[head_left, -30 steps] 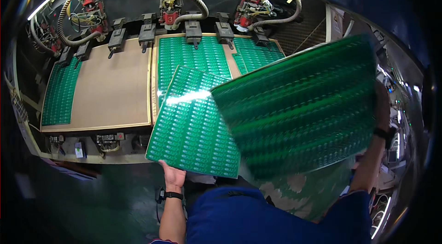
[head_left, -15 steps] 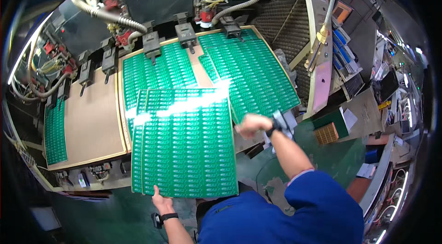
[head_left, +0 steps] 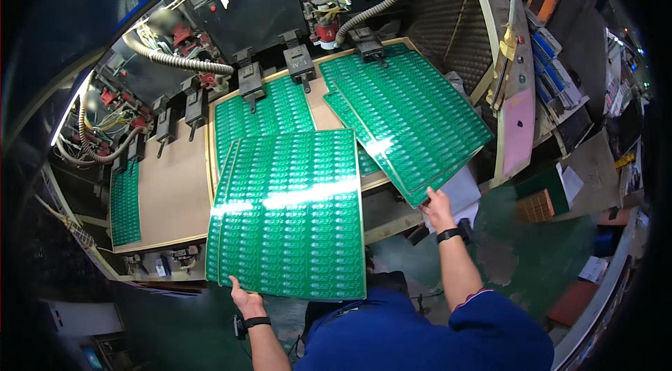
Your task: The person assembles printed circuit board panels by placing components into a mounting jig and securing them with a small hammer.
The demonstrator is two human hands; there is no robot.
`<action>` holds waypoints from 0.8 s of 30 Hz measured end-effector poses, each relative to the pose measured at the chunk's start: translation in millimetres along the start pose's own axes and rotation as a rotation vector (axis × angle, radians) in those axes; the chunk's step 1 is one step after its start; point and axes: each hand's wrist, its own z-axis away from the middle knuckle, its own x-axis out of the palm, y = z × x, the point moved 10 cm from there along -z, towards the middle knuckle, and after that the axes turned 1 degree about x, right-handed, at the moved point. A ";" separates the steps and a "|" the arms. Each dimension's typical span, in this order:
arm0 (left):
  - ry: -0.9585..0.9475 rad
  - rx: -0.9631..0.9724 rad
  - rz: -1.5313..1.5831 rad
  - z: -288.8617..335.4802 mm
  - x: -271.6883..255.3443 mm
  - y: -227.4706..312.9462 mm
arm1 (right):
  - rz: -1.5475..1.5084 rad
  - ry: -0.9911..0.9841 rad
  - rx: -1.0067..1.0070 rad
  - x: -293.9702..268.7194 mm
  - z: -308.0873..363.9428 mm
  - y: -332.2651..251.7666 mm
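Note:
My left hand (head_left: 246,301) grips the near left edge of green circuit board panels (head_left: 294,248), its thumb on top. At least two overlap there, slightly offset, and a bright glare band crosses them. On the right, my right hand (head_left: 439,210) is closed on the near corner of another green circuit board panel (head_left: 413,119). That panel lies askew over further green panels, its near corner sticking out past the bench edge. Behind the left-hand stack, a green panel (head_left: 269,108) rests on the machine bed, partly covered.
Several dark clamps (head_left: 299,66) line the back of the bed, below ribbed hoses (head_left: 175,61) and red machine heads (head_left: 327,33). To the left, a brown board (head_left: 175,189) and a narrow green strip (head_left: 126,203) lie on the bed. A frame post (head_left: 519,119) stands at right.
My right hand has moved right and closed on the right panel's near corner. That panel has shifted toward me over those beneath. My left hand keeps its hold; the whole view has swung slightly.

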 end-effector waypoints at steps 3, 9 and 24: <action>-0.034 -0.076 0.039 10.8 42.3 -24.4 | 0.856 -0.283 0.236 -23.0 -4.0 12.0; -0.102 -0.236 0.094 22.4 53.0 -72.2 | 0.438 -0.561 0.434 128.7 107.6 86.0; -0.406 -0.355 -0.473 -115.0 97.7 43.5 | 0.513 -0.286 0.226 270.9 49.4 63.0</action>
